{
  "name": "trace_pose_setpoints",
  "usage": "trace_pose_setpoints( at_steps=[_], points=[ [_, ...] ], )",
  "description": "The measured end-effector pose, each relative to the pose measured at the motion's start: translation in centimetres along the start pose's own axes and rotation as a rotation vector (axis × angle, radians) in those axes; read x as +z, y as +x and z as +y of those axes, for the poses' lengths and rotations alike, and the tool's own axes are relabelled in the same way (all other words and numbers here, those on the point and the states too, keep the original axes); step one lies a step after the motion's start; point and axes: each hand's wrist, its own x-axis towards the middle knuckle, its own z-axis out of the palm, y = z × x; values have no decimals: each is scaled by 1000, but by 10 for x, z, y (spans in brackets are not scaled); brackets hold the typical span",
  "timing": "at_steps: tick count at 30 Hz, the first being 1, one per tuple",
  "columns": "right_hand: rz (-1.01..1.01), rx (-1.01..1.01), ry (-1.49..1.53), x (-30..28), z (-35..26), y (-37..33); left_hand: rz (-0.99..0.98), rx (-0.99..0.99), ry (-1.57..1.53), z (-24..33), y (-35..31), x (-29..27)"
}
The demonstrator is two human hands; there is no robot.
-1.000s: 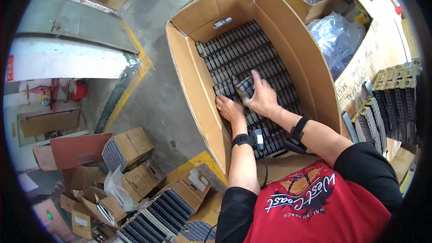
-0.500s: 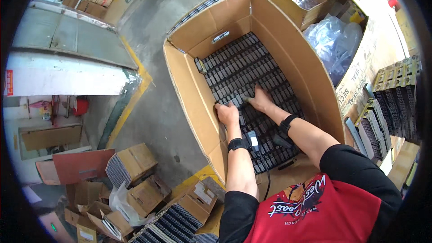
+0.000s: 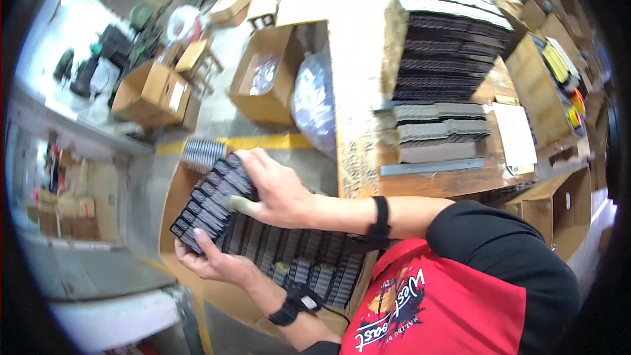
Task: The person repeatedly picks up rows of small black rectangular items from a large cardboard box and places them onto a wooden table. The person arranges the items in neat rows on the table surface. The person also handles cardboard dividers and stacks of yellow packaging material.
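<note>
My left hand (image 3: 211, 261) and my right hand (image 3: 279, 187) grip a block of dark grey, ribbed pieces (image 3: 220, 200) from opposite ends. The pieces lie pressed together in rows; their exact kind cannot be made out. My left hand supports the lower end, thumb on top. My right hand wraps the upper end, its thumb, in a greenish cover, lying across the face. The block is tilted, above a large open cardboard box (image 3: 172, 223). Inside the box, more rows of dark pieces (image 3: 296, 250) are packed; my arms and the block hide part of them.
On my right, a wooden workbench (image 3: 420, 187) carries a tall stack of dark strips (image 3: 440, 59), a lower grey stack (image 3: 440, 121) and a metal bar (image 3: 430, 167). Beyond the box stand an open carton (image 3: 266, 105) and a clear plastic bag (image 3: 314, 102). Another carton (image 3: 151, 95) stands farther left.
My hands were down among the packed rows in the box; now they hold a block of pieces raised above it. The view has turned right, bringing more of the workbench into sight.
</note>
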Motion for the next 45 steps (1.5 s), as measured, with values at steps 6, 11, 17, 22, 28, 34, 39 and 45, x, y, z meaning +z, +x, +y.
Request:
trace_pose_setpoints(
  at_steps=[6, 11, 17, 22, 28, 34, 39, 45],
  points=[
    [287, 16, -258, -201, 80, -96, -572, -119, -28, 48, -149, 110],
    [287, 373, -290, -297, 157, -218, -892, -338, 13, 7, -291, 150],
    [37, 611, -337, -334, 196, -270, -991, -37, 414, -59, -373, 165],
    [4, 670, -293, -345, 211, -258, -950, -40, 532, -53, -374, 182],
    [-36, 635, -347, -347, 222, -259, -965, -87, 685, -44, -370, 189],
    [37, 718, -310, -340, 206, -263, -1038, -55, 574, -44, -359, 194],
    [-44, 731, -336, -341, 218, -256, -1045, -47, 575, -49, -353, 192],
    [-29, 855, -274, -335, 213, -250, -1138, -130, 451, -53, -336, 201]
  ],
)
